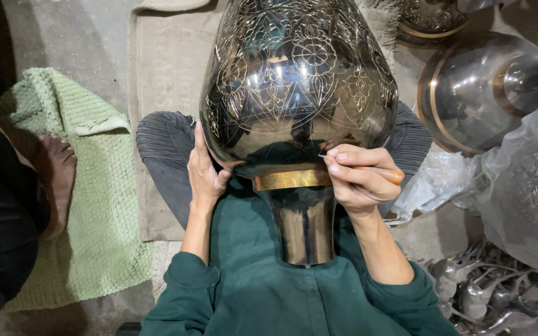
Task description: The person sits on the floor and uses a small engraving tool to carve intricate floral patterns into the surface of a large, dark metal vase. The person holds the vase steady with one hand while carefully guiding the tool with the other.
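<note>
We see the left hand [205,177] spread flat against the big shiny vase [297,99], and the right hand [357,179] pinches a thin orange tool [378,170] at it.

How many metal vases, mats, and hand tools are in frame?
Metal vases: 3, the engraved vase steadied by the left hand, a plain dark one at right, and one partly cut off at the top edge
Mats: 2, green and beige
Hand tools: 1, engraving tool in the right hand
Total: 6
</note>
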